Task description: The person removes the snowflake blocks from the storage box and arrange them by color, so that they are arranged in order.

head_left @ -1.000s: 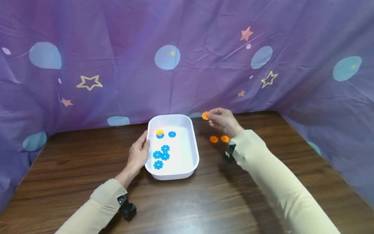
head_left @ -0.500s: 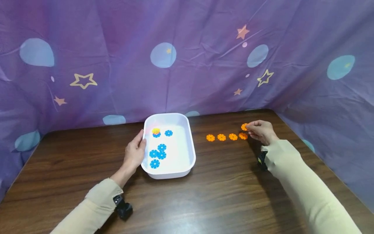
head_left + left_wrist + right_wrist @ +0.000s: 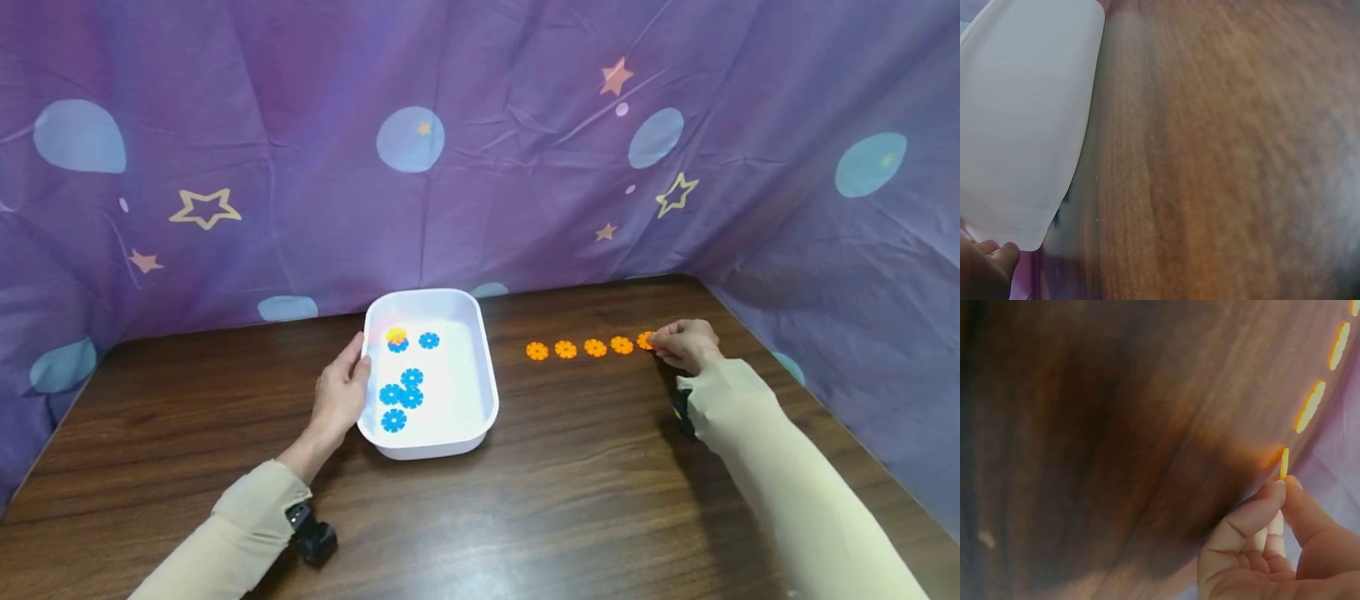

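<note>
In the head view my right hand [image 3: 686, 344] pinches an orange notched disc [image 3: 645, 340] between thumb and fingertip. It is at the right end of a row of several matching orange discs [image 3: 595, 347] on the table. From the right wrist, the pinched disc [image 3: 1284, 464] shows edge-on and tilted, low by the wood. My left hand [image 3: 341, 392] holds the left side of a white plastic tray [image 3: 491, 392], thumb at the rim. Inside the tray lie several blue notched discs [image 3: 393, 420]. A yellow disc [image 3: 396, 334] overlaps a blue one near its back.
The dark wood table [image 3: 525, 517] carries the tray left of the row. A purple cloth [image 3: 330, 208] with stars and balloon shapes hangs behind the table and along its right side. Black wrist cameras [image 3: 315, 537] sit under both sleeves.
My right hand has moved right from beside the tray, and more orange discs have come to lie in the row. Over the last half second the pinched disc has lowered to the row's right end.
</note>
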The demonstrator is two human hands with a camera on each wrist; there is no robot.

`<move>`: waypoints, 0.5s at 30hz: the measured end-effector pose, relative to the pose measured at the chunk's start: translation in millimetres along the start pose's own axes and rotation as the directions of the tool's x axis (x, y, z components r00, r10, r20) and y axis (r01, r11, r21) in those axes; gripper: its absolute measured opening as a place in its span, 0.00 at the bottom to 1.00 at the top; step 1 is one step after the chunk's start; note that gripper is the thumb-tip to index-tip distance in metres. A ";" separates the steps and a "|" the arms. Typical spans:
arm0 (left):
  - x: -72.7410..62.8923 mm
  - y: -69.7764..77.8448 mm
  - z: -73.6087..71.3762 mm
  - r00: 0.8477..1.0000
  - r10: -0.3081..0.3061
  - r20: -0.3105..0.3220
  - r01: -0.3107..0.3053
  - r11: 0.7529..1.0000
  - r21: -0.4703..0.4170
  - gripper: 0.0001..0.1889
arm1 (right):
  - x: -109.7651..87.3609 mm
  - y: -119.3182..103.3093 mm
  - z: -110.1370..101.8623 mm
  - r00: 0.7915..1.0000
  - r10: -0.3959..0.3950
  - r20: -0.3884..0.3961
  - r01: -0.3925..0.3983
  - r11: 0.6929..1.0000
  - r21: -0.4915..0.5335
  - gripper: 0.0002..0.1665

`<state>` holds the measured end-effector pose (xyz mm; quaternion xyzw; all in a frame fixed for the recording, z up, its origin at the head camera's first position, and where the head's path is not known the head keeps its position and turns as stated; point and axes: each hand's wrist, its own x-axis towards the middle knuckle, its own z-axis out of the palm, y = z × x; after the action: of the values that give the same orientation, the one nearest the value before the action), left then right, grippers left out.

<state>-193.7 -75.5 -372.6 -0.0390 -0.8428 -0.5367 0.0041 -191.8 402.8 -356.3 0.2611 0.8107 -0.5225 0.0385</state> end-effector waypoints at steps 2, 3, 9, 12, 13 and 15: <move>0.0 0.1 -0.3 1.000 -0.001 -0.002 0.001 1.000 -0.002 0.25 | 0.4 0.3 -0.1 1.000 0.012 -0.014 -0.012 1.000 -0.006 0.04; -0.2 0.4 -0.6 1.000 0.000 -0.003 0.000 1.000 -0.002 0.25 | 0.4 0.3 -0.2 1.000 0.015 -0.019 -0.015 1.000 -0.006 0.03; -0.8 0.6 -1.7 1.000 -0.001 -0.008 0.001 1.000 -0.007 0.25 | 1.5 -0.7 -0.2 0.999 0.005 -0.034 -0.005 1.000 -0.013 0.06; -1.0 0.7 -2.5 1.000 -0.003 -0.011 0.003 1.000 -0.010 0.25 | 2.7 -1.8 1.1 0.999 0.001 -0.050 -0.002 0.999 -0.036 0.07; -1.1 0.8 -2.8 1.000 -0.005 -0.012 0.005 1.000 -0.012 0.25 | 3.3 -2.1 1.5 0.999 0.000 -0.053 -0.002 0.999 -0.045 0.06; -1.0 1.0 -3.1 1.000 -0.006 -0.013 0.006 1.000 -0.016 0.25 | 3.6 -3.2 2.7 0.998 -0.002 -0.059 -0.001 0.998 -0.057 0.04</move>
<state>-192.8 -78.0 -370.4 -0.0329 -0.8386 -0.5438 0.0074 -197.0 400.9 -356.1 0.2750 0.8261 -0.4914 0.0219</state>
